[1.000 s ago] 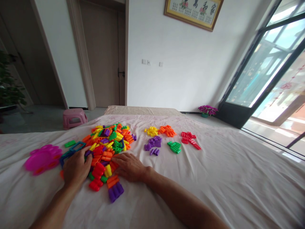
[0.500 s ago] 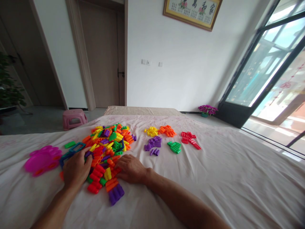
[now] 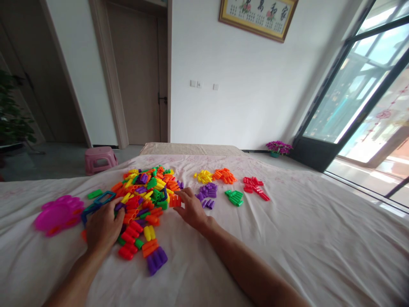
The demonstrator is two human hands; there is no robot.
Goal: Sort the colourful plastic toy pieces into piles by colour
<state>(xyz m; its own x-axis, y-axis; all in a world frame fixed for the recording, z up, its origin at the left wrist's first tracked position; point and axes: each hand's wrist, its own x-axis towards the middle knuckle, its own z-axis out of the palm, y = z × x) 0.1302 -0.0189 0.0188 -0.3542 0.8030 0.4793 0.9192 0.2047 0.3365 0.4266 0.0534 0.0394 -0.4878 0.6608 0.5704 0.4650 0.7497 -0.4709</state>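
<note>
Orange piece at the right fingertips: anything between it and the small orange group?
Yes: the purple pieces, just beyond the right hand, lie between the orange piece and the small orange group.

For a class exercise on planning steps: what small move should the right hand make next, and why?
Probably carry the orange piece to the orange group: the right hand seems to hold it at the edge of the mixed pile, and the separate groups beyond are each one colour.

Left grip point(image 3: 104, 226) palm-down, right grip point(image 3: 179, 202) pinched
</note>
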